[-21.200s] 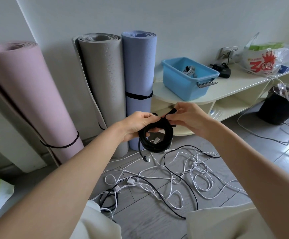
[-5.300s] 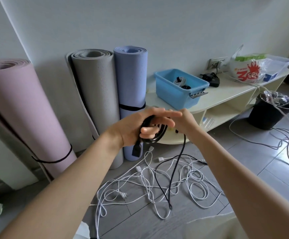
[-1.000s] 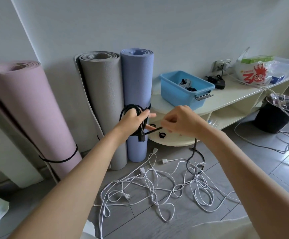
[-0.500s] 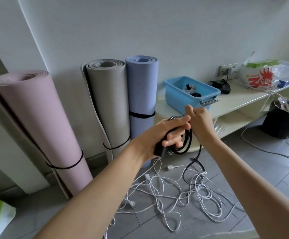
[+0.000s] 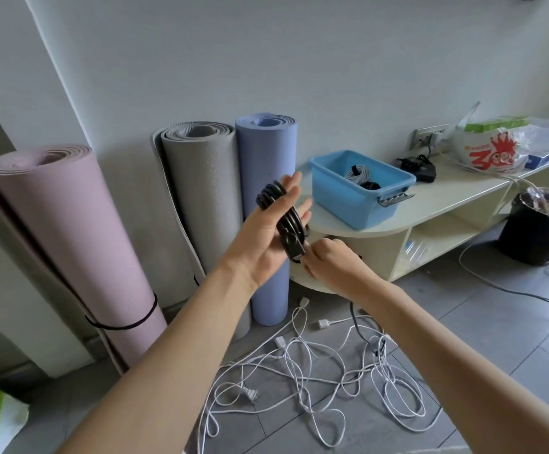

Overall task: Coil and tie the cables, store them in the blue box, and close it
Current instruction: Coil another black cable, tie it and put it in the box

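Note:
A black cable [image 5: 290,235] is wound in several loops around the straight fingers of my left hand [image 5: 260,244], which is raised with the palm turned toward me. My right hand [image 5: 332,263] sits just below the coil and pinches the cable's loose end beside its plug. The rest of that cable hangs behind my right wrist to the floor [image 5: 354,319]. The blue box [image 5: 341,198] stands open on the cream shelf unit [image 5: 446,198], with a grey coil and a black coil inside. Tangled white cables [image 5: 315,365] lie on the floor tiles.
Three rolled mats lean on the wall: pink [image 5: 70,240], grey [image 5: 207,198], violet [image 5: 266,165]. A black adapter [image 5: 420,168] and a printed plastic bag [image 5: 492,149] sit on the shelf top. A black bin [image 5: 538,231] stands at right, with more cable trailing past it.
My left hand has straightened its fingers upward with the coil around them. My right hand has dropped from the top of the coil to its lower end, at the plug.

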`<control>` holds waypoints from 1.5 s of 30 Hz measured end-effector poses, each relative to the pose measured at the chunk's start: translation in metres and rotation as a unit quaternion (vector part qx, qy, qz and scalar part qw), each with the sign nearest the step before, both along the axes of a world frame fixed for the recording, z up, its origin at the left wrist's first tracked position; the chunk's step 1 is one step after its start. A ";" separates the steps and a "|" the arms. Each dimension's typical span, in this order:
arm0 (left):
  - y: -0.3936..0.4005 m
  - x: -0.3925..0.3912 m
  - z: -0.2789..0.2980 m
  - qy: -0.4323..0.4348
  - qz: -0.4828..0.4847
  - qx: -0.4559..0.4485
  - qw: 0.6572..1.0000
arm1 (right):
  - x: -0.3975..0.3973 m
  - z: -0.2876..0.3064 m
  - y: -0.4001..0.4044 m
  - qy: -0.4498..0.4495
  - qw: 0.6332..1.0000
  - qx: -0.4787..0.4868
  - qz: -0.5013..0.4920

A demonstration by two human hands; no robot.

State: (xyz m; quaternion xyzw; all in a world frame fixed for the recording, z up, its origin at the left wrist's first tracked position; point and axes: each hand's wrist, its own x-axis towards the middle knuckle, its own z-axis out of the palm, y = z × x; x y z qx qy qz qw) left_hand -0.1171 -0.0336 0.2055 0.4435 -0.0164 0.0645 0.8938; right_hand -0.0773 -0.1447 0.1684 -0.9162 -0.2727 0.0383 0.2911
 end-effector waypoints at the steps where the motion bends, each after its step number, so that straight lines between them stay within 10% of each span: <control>1: 0.004 -0.001 -0.001 -0.001 0.013 0.039 0.999 | -0.001 0.002 -0.002 -0.022 1.000 -0.003 0.006; 4: 0.014 -0.002 -0.010 0.014 -0.008 0.223 0.975 | -0.003 0.002 -0.008 -0.064 0.996 -0.043 0.048; 9: 0.021 0.000 -0.021 0.033 -0.011 0.546 0.837 | -0.008 0.003 -0.010 -0.093 0.984 -0.107 0.112; 19: 0.027 0.001 -0.040 0.115 -0.127 0.695 0.699 | 0.009 0.026 -0.026 -0.225 0.972 -0.066 -0.011; 22: 0.024 -0.003 -0.035 0.122 -0.138 0.678 0.711 | 0.015 0.027 -0.029 -0.242 0.967 0.015 -0.082; 29: 0.014 -0.029 0.014 -0.042 -0.288 0.228 0.929 | 0.027 0.039 -0.023 -0.096 0.963 0.240 -0.072; 36: 0.016 -0.021 0.010 -0.094 -0.218 0.035 0.971 | -0.006 0.002 0.016 0.036 0.996 -0.006 0.076; 40: 0.020 -0.015 -0.007 0.036 -0.094 0.202 0.974 | -0.016 -0.003 0.015 0.019 0.985 -0.131 0.107; 45: 0.029 -0.007 -0.027 0.035 -0.032 0.590 0.806 | -0.008 -0.005 0.007 -0.055 0.977 -0.157 0.136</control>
